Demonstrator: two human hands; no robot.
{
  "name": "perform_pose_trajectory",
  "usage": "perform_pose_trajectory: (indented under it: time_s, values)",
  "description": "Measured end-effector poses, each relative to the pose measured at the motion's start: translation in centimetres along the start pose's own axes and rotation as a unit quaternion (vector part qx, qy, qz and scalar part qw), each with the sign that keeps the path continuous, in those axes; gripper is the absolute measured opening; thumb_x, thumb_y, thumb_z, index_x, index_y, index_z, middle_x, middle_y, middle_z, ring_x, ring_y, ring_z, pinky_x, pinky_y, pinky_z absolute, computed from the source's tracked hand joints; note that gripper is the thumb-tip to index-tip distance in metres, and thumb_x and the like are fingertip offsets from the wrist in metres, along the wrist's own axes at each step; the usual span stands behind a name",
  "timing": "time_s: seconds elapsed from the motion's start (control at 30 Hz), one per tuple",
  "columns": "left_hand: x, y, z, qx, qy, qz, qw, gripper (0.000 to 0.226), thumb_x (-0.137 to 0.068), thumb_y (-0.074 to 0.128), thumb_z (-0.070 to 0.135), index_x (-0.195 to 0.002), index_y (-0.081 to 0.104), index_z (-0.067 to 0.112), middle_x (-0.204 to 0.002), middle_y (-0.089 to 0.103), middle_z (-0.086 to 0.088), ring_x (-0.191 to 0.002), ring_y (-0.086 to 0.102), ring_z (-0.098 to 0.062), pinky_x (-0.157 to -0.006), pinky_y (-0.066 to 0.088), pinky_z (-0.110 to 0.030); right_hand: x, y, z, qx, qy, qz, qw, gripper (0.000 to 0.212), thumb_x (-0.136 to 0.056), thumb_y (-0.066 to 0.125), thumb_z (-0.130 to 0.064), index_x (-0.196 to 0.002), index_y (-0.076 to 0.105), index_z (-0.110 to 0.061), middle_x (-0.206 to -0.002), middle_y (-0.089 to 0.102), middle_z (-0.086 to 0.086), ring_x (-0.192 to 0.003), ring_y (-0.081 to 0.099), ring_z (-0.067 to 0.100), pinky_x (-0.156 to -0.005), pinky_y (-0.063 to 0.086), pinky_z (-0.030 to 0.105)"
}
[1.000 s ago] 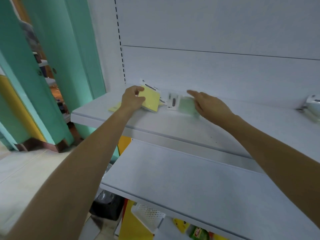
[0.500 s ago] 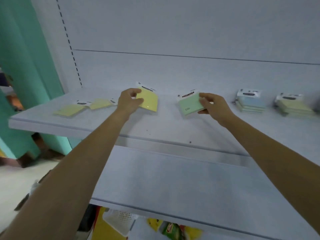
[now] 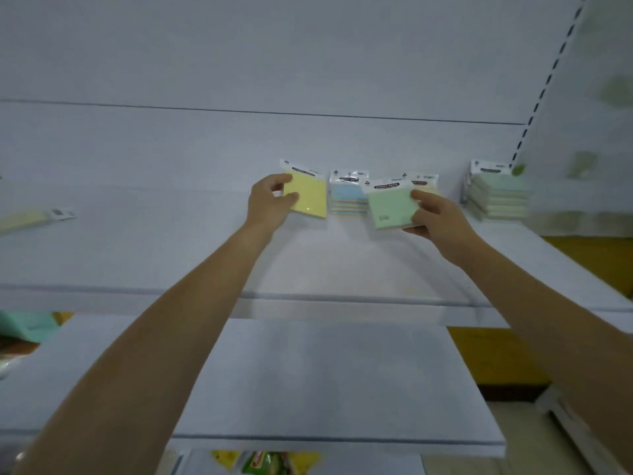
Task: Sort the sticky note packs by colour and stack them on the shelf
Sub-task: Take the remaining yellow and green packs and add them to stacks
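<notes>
Left grip (image 3: 270, 204): pinches yellow pack (image 3: 310, 198), raised over shelf (image 3: 342, 269).
Right grip (image 3: 436, 214): clasps green pack (image 3: 390, 209), short of green stack (image 3: 500, 197).
Risk: a loose pinch may drop a pack; green could land on blue stack (image 3: 347, 200).

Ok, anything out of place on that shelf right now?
A lone yellow pack lies at the far left of the shelf, well apart from the stacks. The blue stack seems to show yellowish bands lower down, possibly mixed colours; blur leaves that unsure. The green stack looks tidy.
</notes>
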State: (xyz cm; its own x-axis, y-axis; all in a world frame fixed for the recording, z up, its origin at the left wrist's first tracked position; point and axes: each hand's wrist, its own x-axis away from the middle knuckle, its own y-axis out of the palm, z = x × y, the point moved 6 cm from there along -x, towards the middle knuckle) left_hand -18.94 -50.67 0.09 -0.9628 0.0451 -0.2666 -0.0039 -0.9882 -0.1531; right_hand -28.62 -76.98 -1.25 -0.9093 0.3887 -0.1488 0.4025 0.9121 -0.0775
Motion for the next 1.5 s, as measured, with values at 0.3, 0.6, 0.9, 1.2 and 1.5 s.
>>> perform_pose_trajectory:
  time_s: [0.3, 0.6, 0.9, 1.2, 1.5]
  values:
    - [-2.8, 10.9, 3.0, 0.022, 0.029, -0.077, 0.996, 0.037, -0.079, 0.065, 0.002, -0.116, 0.060, 0.005, -0.120, 0.056, -0.018, -0.117, 0.055, -0.034, -0.102, 0.046, -0.048, -1.4, -9.5, 0.3, -0.014, -0.014, 0.123, 0.992, 0.048, -0.088, 0.037, 0.012, -0.135, 0.041, -0.001, -0.135, 0.044, 0.017, -0.109, 0.052, 0.027, -0.068, 0.059, 0.021]
    - [-3.4, 19.9, 3.8, -0.003, 0.052, -0.109, 0.993, 0.039, -0.078, 0.070, 0.009, -0.116, 0.060, 0.002, -0.122, 0.058, -0.020, -0.096, 0.048, -0.012, -0.097, 0.046, -0.037, -4.0, -18.6, -0.1, 0.012, -0.028, 0.215, 0.976, 0.047, -0.090, 0.039, 0.005, -0.134, 0.043, -0.007, -0.127, 0.044, 0.007, -0.111, 0.051, 0.025, -0.069, 0.057, 0.016]
    - [-4.7, 26.1, 2.6, -0.097, -0.009, -0.113, 0.989, 0.041, -0.083, 0.065, 0.010, -0.123, 0.056, 0.004, -0.116, 0.058, -0.015, -0.116, 0.054, -0.025, -0.102, 0.039, -0.030, -9.6, -23.9, -1.0, 0.018, -0.035, 0.174, 0.984, 0.046, -0.090, 0.039, 0.005, -0.135, 0.038, 0.000, -0.119, 0.044, 0.010, -0.108, 0.051, 0.025, -0.079, 0.056, 0.028]
    - [-4.7, 27.8, 1.5, -0.212, -0.017, -0.125, 0.969, 0.034, -0.087, 0.053, 0.024, -0.109, 0.063, 0.001, -0.115, 0.061, -0.024, -0.109, 0.057, -0.033, -0.092, 0.042, -0.033, -13.8, -23.4, -0.8, 0.208, -0.022, 0.120, 0.971, 0.041, -0.091, 0.041, -0.004, -0.131, 0.045, 0.001, -0.132, 0.050, 0.020, -0.107, 0.053, 0.028, -0.090, 0.044, 0.035]
    - [-4.6, 28.1, 0.9, -0.234, -0.011, -0.125, 0.964, 0.049, -0.089, 0.057, 0.029, -0.131, 0.049, 0.005, -0.139, 0.051, -0.012, -0.128, 0.048, -0.024, -0.107, 0.034, -0.031, -15.1, -22.5, 1.0, 0.372, -0.020, 0.106, 0.922, 0.040, -0.093, 0.031, -0.012, -0.053, 0.029, -0.016, -0.060, 0.037, 0.004, -0.076, 0.041, 0.023, -0.068, 0.030, 0.029]
